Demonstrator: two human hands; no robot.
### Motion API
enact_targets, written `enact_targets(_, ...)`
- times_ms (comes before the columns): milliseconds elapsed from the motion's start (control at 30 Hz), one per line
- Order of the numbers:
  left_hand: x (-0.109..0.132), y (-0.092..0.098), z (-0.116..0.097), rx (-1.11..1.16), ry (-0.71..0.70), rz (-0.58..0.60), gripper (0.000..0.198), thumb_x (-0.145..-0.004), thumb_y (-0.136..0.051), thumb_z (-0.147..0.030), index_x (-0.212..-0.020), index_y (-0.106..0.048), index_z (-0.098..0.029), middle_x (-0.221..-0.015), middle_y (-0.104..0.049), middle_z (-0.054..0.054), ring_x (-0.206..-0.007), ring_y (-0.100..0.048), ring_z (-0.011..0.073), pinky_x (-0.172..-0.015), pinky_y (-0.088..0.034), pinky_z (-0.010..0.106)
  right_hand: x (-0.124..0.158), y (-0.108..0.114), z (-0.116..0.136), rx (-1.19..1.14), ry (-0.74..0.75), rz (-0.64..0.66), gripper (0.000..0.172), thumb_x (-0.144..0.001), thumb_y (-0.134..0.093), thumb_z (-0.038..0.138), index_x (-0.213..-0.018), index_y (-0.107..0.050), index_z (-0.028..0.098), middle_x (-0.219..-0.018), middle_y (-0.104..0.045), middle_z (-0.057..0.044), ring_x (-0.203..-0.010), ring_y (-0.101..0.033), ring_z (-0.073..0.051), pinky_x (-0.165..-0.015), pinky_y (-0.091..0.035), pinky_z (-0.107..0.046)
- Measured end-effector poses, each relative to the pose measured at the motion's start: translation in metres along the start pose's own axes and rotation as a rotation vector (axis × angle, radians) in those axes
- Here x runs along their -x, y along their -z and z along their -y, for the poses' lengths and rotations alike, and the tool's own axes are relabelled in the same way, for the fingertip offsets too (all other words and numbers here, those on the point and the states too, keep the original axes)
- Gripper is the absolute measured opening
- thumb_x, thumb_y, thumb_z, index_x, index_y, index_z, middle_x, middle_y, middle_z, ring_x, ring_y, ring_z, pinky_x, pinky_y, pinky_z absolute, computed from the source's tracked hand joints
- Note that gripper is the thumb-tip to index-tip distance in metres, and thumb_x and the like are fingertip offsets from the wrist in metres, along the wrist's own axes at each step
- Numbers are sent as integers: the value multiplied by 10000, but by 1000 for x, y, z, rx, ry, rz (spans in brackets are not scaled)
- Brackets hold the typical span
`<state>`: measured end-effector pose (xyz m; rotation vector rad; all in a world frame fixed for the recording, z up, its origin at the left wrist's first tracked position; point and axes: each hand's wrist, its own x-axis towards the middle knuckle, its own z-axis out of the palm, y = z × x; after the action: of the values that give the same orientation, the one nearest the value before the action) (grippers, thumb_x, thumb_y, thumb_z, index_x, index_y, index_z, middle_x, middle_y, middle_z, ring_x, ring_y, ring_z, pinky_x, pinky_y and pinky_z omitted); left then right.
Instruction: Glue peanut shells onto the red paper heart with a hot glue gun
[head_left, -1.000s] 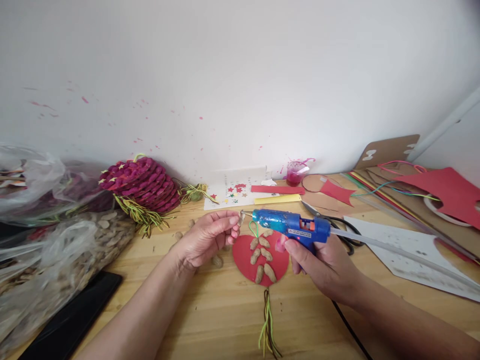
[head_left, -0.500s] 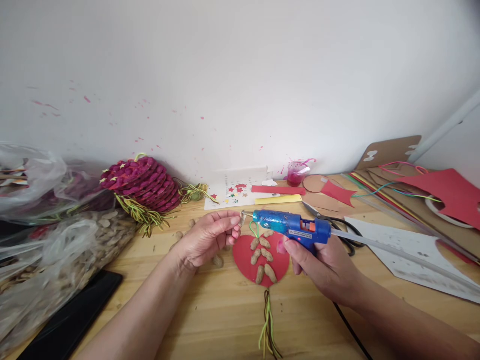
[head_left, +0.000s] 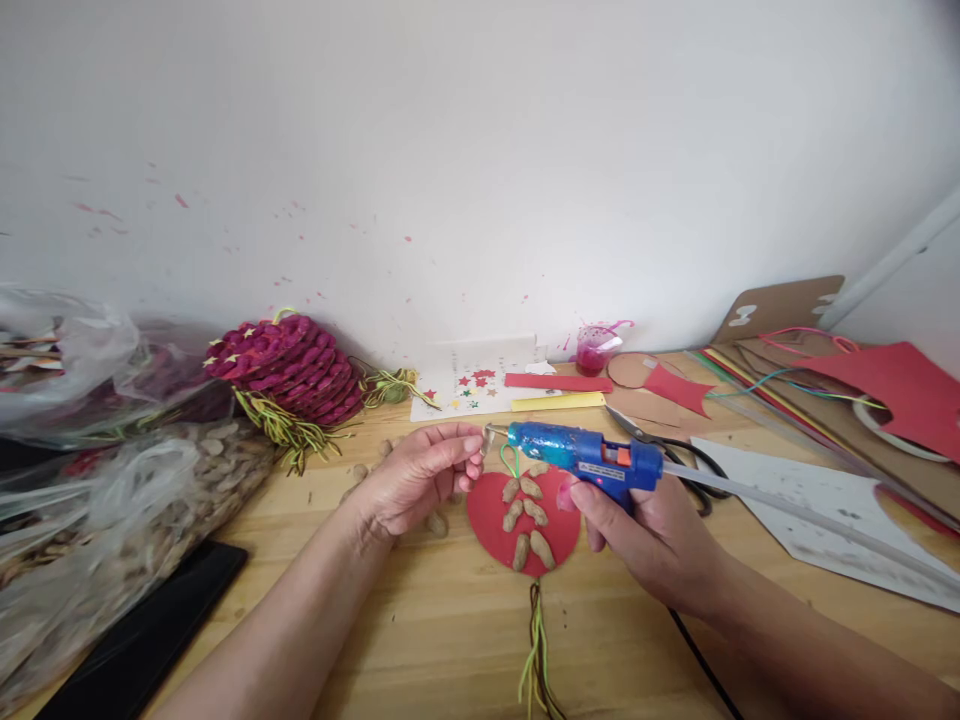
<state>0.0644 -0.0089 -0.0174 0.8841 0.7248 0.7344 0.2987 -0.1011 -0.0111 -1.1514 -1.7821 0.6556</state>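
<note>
Table (head_left: 435, 640) under curled left hand (head_left: 412, 475)

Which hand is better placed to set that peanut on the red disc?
Likely the left hand: its fingers pinch the peanut near the red disc, while the right hand holds the glue gun.

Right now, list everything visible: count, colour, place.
Wall: one, white, behind
Table: one, wooden, below
Cutout: one, red, centre
Bags: several, clear, left
Peanuts: many, tan, centre, left
Tassel: one, green, front
Stack: one, magenta, left
Star sheet: one, white, rear
Strips: two, red, yellow, rear
Cup: one, pink, rear
Scissors: one, black-handled, right
Scraps: several, mixed, right
Slab: one, black, left
Glue gun: one, blue, centre
Left hand: one, bare, around peanut
Right hand: one, bare, around glue gun
</note>
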Motion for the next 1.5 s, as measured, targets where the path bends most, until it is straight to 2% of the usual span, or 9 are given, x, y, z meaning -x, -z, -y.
enact_targets(200, -2, 0, 0, -11, 5, -8, 354, -648, -925, -326, -755, -670, -104, -674, -591, 15, -583, -530, 67, -526, -427, 156, -1, 1, 1, 21, 28, -2, 261, -992, -540, 282, -750, -616, 221, -513, -576, 43, -473, -542, -116, -568, -494, -261)
enact_targets(333, 0, -1, -1, -12, 11, -15, 366, -635, -932, -330, -747, -667, -104, -665, -588, 13, -574, -526, 65, -520, -423, 154, -1, 0, 2, 36, 38, -14, 310, -988, -542, 280, -683, -560, 228, -510, -580, 41, -456, -541, -105, -506, -454, -242)
enact_targets(467, 1, -1, -1, -11, 10, -18, 373, -626, -938, -330, -754, -669, -105, -666, -594, 15, -575, -532, 67, -523, -427, 156, -1, 1, 3, 42, 41, -26, 312, -987, -541, 285, -681, -565, 229, -504, -580, 39, -449, -540, -106, -475, -431, -239)
enact_targets(900, 0, 0, -1, 1, 20, -41, 410, -613, -947, -336, -830, -687, -104, -677, -600, 13, -582, -537, 65, -527, -426, 153, 0, 1, -2, 47, -24, -22, 279, -991, -538, 322, -733, -572, 224, -504, -570, 37, -474, -547, -123, -519, -454, -261)
enact_targets(1100, 1, 1, -2, -22, 8, -17, 380, -630, -935, -336, -764, -659, -112, -671, -588, 13, -587, -529, 67, -524, -418, 153, 0, 1, -3, 30, -43, -22, 286, -996, -532, 343, -742, -576, 220, -507, -566, 37, -470, -542, -123, -511, -448, -258)
enact_targets(1367, 5, -4, 1, -41, -42, 38, 361, -664, -913, -375, -765, -670, -129, -703, -608, 30, -640, -542, 95, -561, -452, 183, -2, -3, -11, -10, -118, -66, 331, -1013, -515, 418, -771, -575, 201, -594, -591, 13, -527, -542, -121, -521, -436, -255)
enact_targets(1500, 9, -7, 2, -102, -57, 13, 356, -657, -915, -396, -789, -702, -143, -727, -630, 34, -666, -569, 109, -579, -475, 193, -2, -5, -15, -87, -194, -83, 349, -1018, -505, 472, -818, -568, 193, -664, -626, 0, -555, -556, -119, -533, -442, -251)
